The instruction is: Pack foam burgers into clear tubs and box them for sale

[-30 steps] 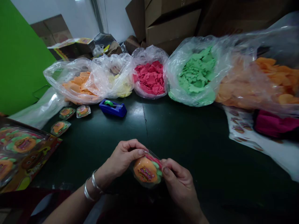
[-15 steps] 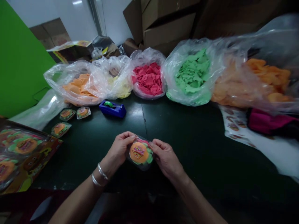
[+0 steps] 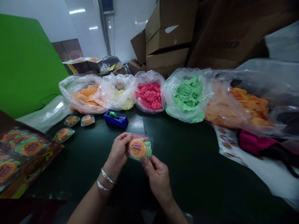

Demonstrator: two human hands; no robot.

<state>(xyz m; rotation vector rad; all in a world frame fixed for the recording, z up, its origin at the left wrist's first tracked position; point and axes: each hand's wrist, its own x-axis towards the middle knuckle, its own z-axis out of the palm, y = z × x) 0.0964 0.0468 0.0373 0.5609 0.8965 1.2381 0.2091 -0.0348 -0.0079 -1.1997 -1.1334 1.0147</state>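
Observation:
Between my hands, above the dark table [image 3: 187,161], is a clear plastic pack [image 3: 140,147] with an orange printed burger-bun piece on top and green and pink pieces beneath. My left hand [image 3: 120,147] pinches its left edge, thumb on top. At the lower right corner my right hand [image 3: 157,174] grips the pack between thumb and fingers. Two silver bangles [image 3: 105,180] circle my left wrist. A blue tape dispenser [image 3: 116,119] with green tape stands beyond my left hand.
Three similar packs lie left, one nearest me [image 3: 64,134]. A printed display box [image 3: 35,168] holds several more. Along the back sit plastic bags of orange [image 3: 86,96], yellow, pink [image 3: 149,96] and green pieces [image 3: 189,93]. Sticker sheets [image 3: 225,144] and a magenta pouch [image 3: 254,143] lie right.
The camera view has shifted, so the bags appear lower. My right hand has moved from the pack's upper right edge down to its lower right corner. My left hand still holds the left edge.

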